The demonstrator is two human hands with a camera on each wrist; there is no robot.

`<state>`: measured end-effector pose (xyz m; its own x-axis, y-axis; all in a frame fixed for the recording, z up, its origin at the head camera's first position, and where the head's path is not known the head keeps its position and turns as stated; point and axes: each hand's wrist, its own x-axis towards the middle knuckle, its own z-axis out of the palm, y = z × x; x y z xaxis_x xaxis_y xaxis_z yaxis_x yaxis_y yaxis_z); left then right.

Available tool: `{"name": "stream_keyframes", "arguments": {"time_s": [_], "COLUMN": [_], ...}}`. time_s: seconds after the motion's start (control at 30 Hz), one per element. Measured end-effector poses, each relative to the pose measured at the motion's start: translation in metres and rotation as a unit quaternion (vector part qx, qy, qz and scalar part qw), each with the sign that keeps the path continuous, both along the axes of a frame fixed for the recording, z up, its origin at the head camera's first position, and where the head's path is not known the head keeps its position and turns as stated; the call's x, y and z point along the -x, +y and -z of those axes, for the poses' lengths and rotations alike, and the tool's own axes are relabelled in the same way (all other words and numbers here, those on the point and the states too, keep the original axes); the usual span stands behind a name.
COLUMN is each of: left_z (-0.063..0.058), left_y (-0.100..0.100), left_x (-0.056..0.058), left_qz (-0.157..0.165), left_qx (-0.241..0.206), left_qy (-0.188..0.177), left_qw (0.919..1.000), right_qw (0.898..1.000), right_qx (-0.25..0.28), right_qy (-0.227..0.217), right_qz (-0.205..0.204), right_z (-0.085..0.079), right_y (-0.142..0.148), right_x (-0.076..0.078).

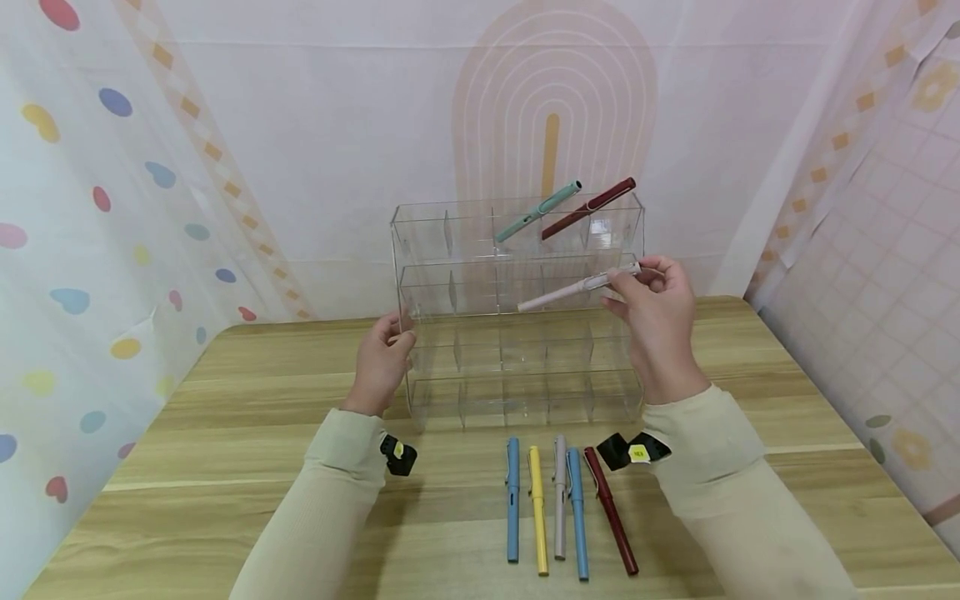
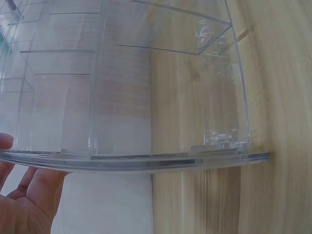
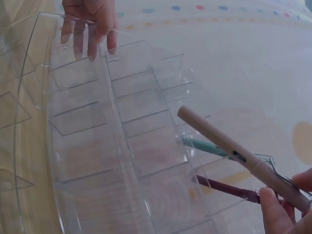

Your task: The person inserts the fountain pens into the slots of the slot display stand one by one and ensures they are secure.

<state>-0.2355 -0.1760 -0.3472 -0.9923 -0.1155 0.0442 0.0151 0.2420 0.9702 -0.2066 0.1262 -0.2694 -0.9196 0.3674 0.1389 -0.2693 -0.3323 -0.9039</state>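
Left hand [image 1: 381, 364]: thumb and fingers gripping the near side edge of the clear rack [image 1: 522, 357]. Rack: tiered, upright on the table [image 1: 262, 392]. Before it, lying: blue pen [image 1: 513, 504], yellow pen [image 1: 538, 517], grey pen [image 1: 560, 504], second blue pen [image 1: 577, 517], red pen [image 1: 617, 517] (this one slanted). Top tier: green pen [image 1: 538, 212], second red pen [image 1: 588, 209], both leaning. Pale pen [image 1: 566, 292]: tilted, before the second tier. Right hand [image 1: 663, 329]: pinching the pale pen near its clip end.

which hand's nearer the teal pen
Right: the right hand, holding a pale pen, is below and right of the teal pen; the left hand, farther off, grips the rack at its left edge.
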Motion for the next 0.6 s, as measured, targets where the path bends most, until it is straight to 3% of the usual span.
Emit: {"name": "stream_keyframes", "arguments": {"time_s": [0.3, 0.6], "left_z": [0.001, 0.002], "left_y": [0.0, 0.0], "left_x": [0.0, 0.002], "left_qz": [-0.004, -0.01], "left_qx": [0.005, 0.011], "left_qy": [-0.001, 0.001], "left_qw": [1.0, 0.9999], "right_qw": [0.999, 0.999], "right_qx": [0.006, -0.005], "right_qy": [0.024, 0.016], "right_qz": [0.027, 0.051], "right_z": [-0.01, -0.011], "right_y": [-0.007, -0.017], "right_x": [0.015, 0.029]}}
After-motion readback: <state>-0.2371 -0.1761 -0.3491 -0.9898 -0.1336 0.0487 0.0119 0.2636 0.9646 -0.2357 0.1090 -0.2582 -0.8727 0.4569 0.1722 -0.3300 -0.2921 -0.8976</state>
